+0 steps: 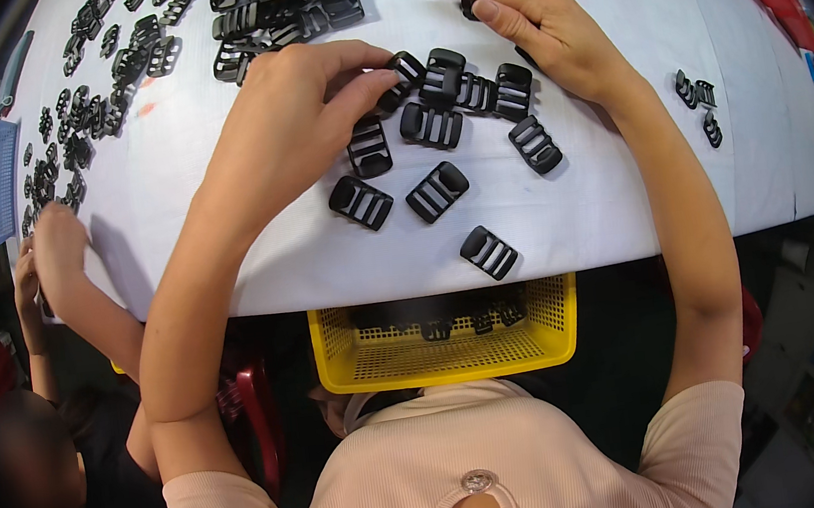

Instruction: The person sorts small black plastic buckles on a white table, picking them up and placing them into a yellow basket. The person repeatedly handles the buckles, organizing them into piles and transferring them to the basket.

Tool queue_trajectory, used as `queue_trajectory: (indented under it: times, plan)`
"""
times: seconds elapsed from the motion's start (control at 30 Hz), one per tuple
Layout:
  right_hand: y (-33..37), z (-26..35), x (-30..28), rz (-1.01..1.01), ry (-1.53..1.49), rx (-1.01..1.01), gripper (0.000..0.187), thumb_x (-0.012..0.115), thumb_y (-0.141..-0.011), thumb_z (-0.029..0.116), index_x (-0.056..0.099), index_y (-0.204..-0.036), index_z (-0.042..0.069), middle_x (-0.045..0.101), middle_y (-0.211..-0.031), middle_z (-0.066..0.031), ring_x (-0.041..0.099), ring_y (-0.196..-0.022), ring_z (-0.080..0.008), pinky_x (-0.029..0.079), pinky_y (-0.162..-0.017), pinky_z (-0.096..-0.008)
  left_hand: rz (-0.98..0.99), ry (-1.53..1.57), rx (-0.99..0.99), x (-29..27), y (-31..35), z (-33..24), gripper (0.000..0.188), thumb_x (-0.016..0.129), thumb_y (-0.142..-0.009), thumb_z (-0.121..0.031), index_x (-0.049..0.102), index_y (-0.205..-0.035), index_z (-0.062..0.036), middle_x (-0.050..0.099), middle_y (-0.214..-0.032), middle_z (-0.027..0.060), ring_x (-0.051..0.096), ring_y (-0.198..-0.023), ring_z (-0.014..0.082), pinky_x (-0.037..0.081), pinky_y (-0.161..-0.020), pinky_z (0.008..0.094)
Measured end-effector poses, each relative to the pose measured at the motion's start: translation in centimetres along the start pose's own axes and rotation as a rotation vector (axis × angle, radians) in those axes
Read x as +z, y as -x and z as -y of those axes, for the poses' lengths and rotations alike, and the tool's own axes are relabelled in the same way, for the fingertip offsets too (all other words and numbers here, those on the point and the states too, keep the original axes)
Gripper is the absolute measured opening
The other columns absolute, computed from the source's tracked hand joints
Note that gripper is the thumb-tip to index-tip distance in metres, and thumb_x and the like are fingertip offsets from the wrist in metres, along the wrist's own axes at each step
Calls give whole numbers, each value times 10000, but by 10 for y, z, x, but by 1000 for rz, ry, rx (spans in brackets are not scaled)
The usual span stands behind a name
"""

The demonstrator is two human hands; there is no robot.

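My left hand [296, 116] is closed, with thumb and forefinger pinching the edge of a black plastic strap buckle [409, 66]. Beside it several more slotted buckles lie in a loose cluster, one buckle [446, 71] resting partly on others. A few single buckles, such as this buckle [489, 252], are spread nearer the table's front edge. To the right of the cluster, my right hand [547, 32] reaches over the cloth with its fingers stretched out. One buckle [469, 8] shows partly beneath its fingers and is mostly hidden.
A large buckle pile [284, 7] lies at the back. More buckles [98, 98] are scattered at left, where a co-worker's hand [56, 244] touches some. Below the white table [604, 221] sits a yellow basket [451, 371] holding a few buckles. Three buckles [695, 91] lie at right.
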State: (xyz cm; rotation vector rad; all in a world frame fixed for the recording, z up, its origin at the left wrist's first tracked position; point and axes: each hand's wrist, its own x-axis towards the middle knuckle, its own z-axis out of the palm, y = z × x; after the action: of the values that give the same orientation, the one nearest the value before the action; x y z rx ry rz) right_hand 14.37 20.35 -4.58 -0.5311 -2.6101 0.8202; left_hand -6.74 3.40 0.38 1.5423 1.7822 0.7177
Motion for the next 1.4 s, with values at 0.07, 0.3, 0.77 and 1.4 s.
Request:
queue_trajectory:
  times: [0.07, 0.3, 0.77, 1.4]
  plan:
    - [-2, 4, 1, -13, 6, -50, 421, 434, -1049, 382, 619, -1348, 150, 603, -1389, -45, 442, -1395, -231, 198, -1214, -437, 16, -17, -29, -4, 2, -3, 254, 616, -963, -89, 673, -1158, 62, 733, -873, 86, 691, -788, 110, 535, -736, 239]
    - [1, 2, 1, -5, -23, -35, 424, 420, -1051, 372, 615, -1349, 142, 600, -1394, -42, 398, -1434, -235, 126, -1241, -455, -74, 88, 36, -6, 10, -10, 269, 632, -954, -127, 687, -1152, 48, 738, -872, 104, 696, -830, 118, 542, -756, 251]
    - [-1, 20, -4, -49, -161, 61, 332, 505, -1012, 220, 630, -1303, 122, 611, -1366, -71, 456, -1387, -245, 166, -1237, -439, -684, -93, -35, -36, 9, 35, 151, 683, -908, -99, 757, -1029, -47, 712, -758, 29, 633, -682, 66, 466, -606, 210]
    - [-1, 85, 12, -39, 214, -126, 315, 730, -840, 150, 721, -1153, 121, 669, -1191, -72, 575, -1167, -290, 360, -1083, -490, -787, -125, -32, -62, 17, 45, 169, 672, -925, -172, 764, -1038, -84, 733, -788, 27, 686, -746, 70, 491, -666, 219]
